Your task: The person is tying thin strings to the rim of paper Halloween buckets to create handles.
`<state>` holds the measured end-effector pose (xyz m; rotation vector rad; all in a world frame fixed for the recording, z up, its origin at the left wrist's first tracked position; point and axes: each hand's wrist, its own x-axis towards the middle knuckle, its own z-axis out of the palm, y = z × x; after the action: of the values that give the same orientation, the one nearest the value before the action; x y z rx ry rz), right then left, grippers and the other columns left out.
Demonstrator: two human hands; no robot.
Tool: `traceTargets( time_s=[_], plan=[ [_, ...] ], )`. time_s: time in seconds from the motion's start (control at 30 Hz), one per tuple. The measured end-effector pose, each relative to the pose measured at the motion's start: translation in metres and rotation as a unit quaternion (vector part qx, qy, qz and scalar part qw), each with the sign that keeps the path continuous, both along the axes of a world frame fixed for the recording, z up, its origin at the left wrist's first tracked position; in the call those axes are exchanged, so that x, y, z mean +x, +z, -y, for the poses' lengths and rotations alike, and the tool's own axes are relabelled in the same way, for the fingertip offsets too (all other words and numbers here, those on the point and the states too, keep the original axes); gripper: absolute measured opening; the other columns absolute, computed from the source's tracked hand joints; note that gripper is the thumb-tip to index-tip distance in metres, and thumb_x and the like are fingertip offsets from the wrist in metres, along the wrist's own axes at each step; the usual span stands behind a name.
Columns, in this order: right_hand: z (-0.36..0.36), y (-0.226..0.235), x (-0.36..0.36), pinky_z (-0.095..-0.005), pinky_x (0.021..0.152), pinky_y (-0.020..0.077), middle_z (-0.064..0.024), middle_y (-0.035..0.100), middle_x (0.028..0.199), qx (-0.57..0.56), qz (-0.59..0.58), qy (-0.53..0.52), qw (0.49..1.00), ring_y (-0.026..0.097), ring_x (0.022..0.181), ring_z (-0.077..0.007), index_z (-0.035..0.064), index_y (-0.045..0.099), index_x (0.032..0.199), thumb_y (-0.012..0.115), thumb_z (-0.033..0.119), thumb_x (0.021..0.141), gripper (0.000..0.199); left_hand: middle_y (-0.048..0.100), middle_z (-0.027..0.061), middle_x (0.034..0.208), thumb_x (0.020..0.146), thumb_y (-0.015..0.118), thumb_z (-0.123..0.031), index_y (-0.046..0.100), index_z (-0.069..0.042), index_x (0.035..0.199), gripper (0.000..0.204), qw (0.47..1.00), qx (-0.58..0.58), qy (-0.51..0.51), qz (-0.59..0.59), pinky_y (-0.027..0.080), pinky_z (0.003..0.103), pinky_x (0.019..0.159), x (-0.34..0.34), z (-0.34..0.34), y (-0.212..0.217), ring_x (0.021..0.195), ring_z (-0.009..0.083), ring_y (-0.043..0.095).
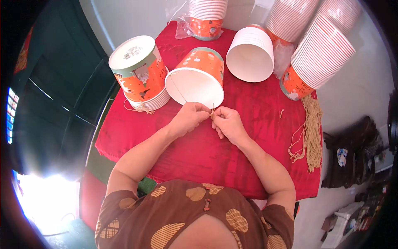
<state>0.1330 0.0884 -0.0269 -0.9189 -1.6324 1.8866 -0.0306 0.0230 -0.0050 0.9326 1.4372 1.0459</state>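
Note:
An orange paper bucket with a green base lies on its side, its white open mouth turned toward me. A thin tan string runs from the left of its rim across the mouth to my fingers. My left hand pinches the string at the near edge of the rim. Close beside it, my right hand is also closed, thumb and fingers pressed on the string where a short end sticks up. The exact knot or hole between the fingertips is too small to make out.
Upside-down stacked buckets stand at the left, with loose string ends below. A white bucket lies behind. Tall bucket stacks line the far right, some in plastic. A bundle of tan strings hangs along the red-covered table's right edge.

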Motion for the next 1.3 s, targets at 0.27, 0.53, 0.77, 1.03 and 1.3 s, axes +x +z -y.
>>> traceTargets(
  time_s=[0.27, 0.53, 0.77, 1.03, 1.3],
  plan=[
    [0.000, -0.001, 0.001, -0.0214, 0.034, 0.0375, -0.0047, 0.059, 0.065, -0.002, 0.011, -0.006, 1.000, 0.048, 0.042, -0.0067, 0.0002, 0.057, 0.082, 0.057, 0.008, 0.092, 0.012, 0.051, -0.0020, 0.060, 0.086, 0.058, -0.010, 0.060, -0.003, 0.087, 0.008, 1.000, 0.014, -0.010, -0.015, 0.027, 0.021, 0.036, -0.002, -0.001, -0.007, 0.042, 0.0043, 0.040],
    [0.001, 0.001, 0.002, -0.0210, 0.034, 0.0379, -0.0045, 0.059, 0.064, -0.007, 0.012, -0.009, 1.000, 0.049, 0.042, -0.0065, 0.0004, 0.058, 0.083, 0.057, 0.009, 0.093, 0.013, 0.057, -0.0008, 0.065, 0.084, 0.061, -0.006, 0.063, 0.000, 0.089, 0.009, 1.000, 0.021, 0.001, 0.011, 0.034, 0.021, 0.041, 0.001, 0.000, -0.003, 0.049, 0.0048, 0.046],
    [0.004, 0.000, 0.001, -0.0210, 0.034, 0.0385, -0.0039, 0.059, 0.064, 0.023, 0.025, -0.007, 0.999, 0.049, 0.042, -0.0062, 0.0011, 0.058, 0.083, 0.056, 0.011, 0.094, 0.015, 0.065, 0.0018, 0.075, 0.082, 0.063, -0.005, 0.065, 0.003, 0.084, 0.008, 0.991, 0.127, 0.018, -0.038, 0.046, 0.022, 0.059, 0.003, -0.005, -0.032, 0.068, 0.0063, 0.055],
    [0.005, 0.000, 0.002, -0.0254, 0.034, 0.0396, -0.0068, 0.059, 0.062, 0.027, 0.016, -0.019, 0.999, 0.050, 0.042, -0.0098, -0.0002, 0.056, 0.080, 0.053, 0.005, 0.086, 0.008, 0.061, 0.0006, 0.069, 0.082, 0.061, -0.003, 0.063, 0.002, 0.082, 0.005, 0.978, 0.158, 0.032, -0.132, 0.043, 0.023, 0.053, 0.005, -0.004, -0.031, 0.061, 0.0045, 0.051],
    [0.005, -0.002, 0.004, -0.0248, 0.034, 0.0394, -0.0058, 0.059, 0.062, 0.037, 0.011, -0.001, 0.999, 0.050, 0.042, -0.0094, 0.0007, 0.056, 0.078, 0.052, 0.003, 0.084, 0.007, 0.062, -0.0022, 0.074, 0.082, 0.062, -0.002, 0.063, 0.001, 0.084, 0.003, 0.976, 0.159, 0.025, -0.144, 0.042, 0.020, 0.056, 0.006, -0.003, -0.027, 0.065, 0.0028, 0.051]
  ],
)
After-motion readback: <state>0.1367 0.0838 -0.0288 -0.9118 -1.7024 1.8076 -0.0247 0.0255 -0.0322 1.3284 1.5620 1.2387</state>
